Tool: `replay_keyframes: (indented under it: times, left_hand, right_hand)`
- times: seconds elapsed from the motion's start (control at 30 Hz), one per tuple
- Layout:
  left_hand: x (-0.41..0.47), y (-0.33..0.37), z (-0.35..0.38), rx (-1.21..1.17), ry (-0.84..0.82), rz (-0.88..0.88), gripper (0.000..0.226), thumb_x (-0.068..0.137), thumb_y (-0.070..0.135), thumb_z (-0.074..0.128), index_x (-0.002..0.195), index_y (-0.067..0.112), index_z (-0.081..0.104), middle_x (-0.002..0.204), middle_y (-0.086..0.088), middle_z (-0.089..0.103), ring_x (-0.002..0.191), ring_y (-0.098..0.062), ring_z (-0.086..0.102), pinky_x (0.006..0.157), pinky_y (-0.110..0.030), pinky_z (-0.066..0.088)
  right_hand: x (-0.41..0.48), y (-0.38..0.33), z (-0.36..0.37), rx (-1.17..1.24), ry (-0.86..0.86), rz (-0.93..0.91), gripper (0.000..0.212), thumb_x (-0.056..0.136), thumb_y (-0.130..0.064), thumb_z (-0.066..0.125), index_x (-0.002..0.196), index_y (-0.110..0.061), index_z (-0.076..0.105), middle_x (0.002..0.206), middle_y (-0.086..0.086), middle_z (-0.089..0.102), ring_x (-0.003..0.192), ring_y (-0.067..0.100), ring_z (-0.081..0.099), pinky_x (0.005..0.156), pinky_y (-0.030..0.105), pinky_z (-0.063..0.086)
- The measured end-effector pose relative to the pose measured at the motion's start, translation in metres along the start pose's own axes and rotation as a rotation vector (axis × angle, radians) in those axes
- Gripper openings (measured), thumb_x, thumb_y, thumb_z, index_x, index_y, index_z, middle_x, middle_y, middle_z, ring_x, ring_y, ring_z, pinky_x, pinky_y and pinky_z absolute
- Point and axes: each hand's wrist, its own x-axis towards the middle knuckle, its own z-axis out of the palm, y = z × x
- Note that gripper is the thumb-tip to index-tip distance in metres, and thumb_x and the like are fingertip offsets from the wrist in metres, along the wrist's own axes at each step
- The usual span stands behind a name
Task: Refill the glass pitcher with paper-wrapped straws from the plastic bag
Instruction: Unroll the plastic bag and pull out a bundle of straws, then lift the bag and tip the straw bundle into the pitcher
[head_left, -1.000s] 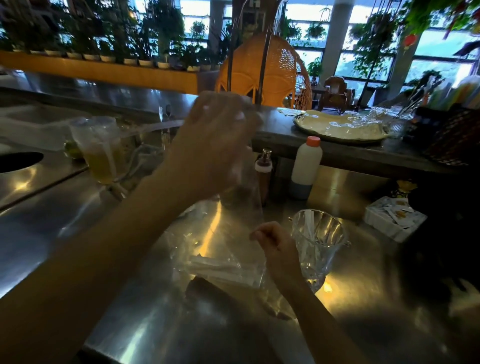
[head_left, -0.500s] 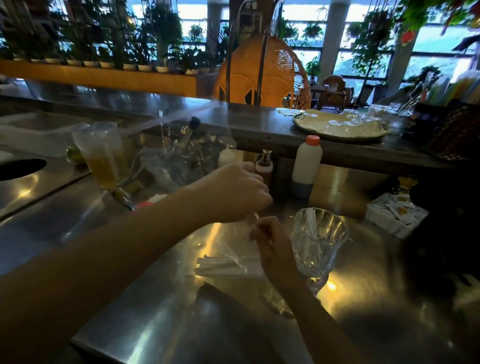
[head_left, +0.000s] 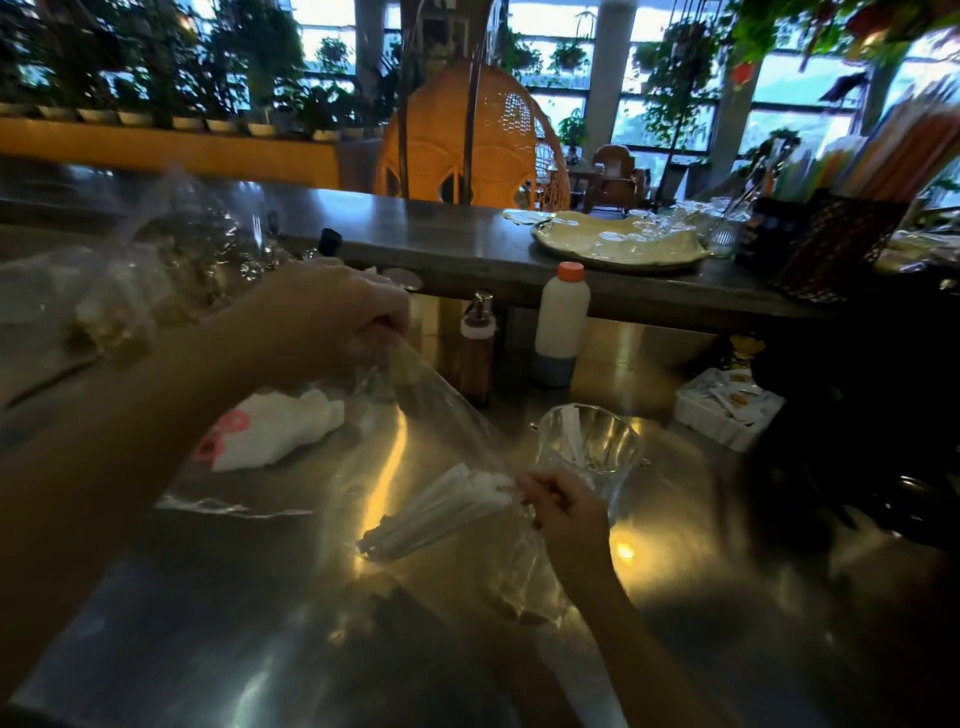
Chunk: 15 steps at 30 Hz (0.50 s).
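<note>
We're pinching the plastic bag (head_left: 441, 415) with left hand (head_left: 332, 317) and right hand (head_left: 563, 506); straws (head_left: 441, 512) lying inside, glass pitcher (head_left: 589, 449) just beyond, 2 bottles (head_left: 561, 325) crowding the counter's (head_left: 727, 597) far edge.

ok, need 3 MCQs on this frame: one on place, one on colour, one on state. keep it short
1. Where does the glass pitcher stand relative to the right hand?
A. Just beyond it
B. On the raised back counter
C. Left of the white cloth

2. What colour is the white bottle's cap?
A. Green
B. Orange
C. Black

3. What is the left hand doing?
A. Resting flat on the counter
B. Holding the pitcher
C. Gripping the plastic bag raised

Key: 1 A, the pitcher sits right behind the right hand; 2 B, the cap shows orange; 3 C, the bag's gathered top is in the left fist, straws at its low end.
</note>
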Motion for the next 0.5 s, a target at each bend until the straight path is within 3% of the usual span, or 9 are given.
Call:
replay_keyframes:
  times: [0.2, 0.3, 0.37, 0.5]
  left_hand:
    - [-0.026, -0.022, 0.016, -0.284, 0.069, -0.119, 0.016, 0.081, 0.011, 0.064, 0.082, 0.027, 0.062, 0.071, 0.012, 0.058, 0.065, -0.004, 0.056, 0.056, -0.028, 0.044]
    - [-0.037, -0.022, 0.039, -0.425, 0.019, -0.184, 0.019, 0.083, 0.008, 0.061, 0.084, 0.027, 0.059, 0.075, 0.007, 0.060, 0.071, -0.011, 0.061, 0.062, -0.025, 0.046]
    - [-0.043, -0.020, 0.055, -0.408, -0.059, -0.216, 0.019, 0.084, 0.010, 0.060, 0.084, 0.029, 0.057, 0.077, 0.008, 0.059, 0.074, -0.005, 0.058, 0.064, -0.021, 0.044]
    - [-0.050, -0.014, 0.068, -0.458, -0.041, -0.229, 0.019, 0.084, 0.013, 0.061, 0.082, 0.031, 0.055, 0.076, 0.010, 0.060, 0.074, -0.005, 0.059, 0.063, -0.022, 0.046]
  right_hand:
    - [0.022, -0.035, -0.034, 0.040, 0.122, -0.160, 0.024, 0.083, -0.014, 0.063, 0.072, -0.035, 0.065, 0.071, -0.013, 0.067, 0.071, 0.007, 0.060, 0.066, 0.020, 0.049]
    - [0.031, -0.046, -0.038, -0.007, 0.071, -0.219, 0.022, 0.085, -0.010, 0.060, 0.074, -0.029, 0.063, 0.072, -0.009, 0.064, 0.068, 0.004, 0.058, 0.063, 0.016, 0.047]
    - [0.032, -0.044, -0.038, -0.077, -0.023, -0.175, 0.020, 0.084, -0.008, 0.060, 0.073, -0.023, 0.063, 0.072, -0.004, 0.062, 0.067, 0.005, 0.056, 0.064, 0.017, 0.047]
    - [0.031, -0.037, -0.047, -0.060, 0.018, -0.166, 0.017, 0.084, -0.007, 0.061, 0.075, -0.021, 0.064, 0.074, -0.001, 0.064, 0.070, 0.006, 0.059, 0.064, 0.013, 0.047]
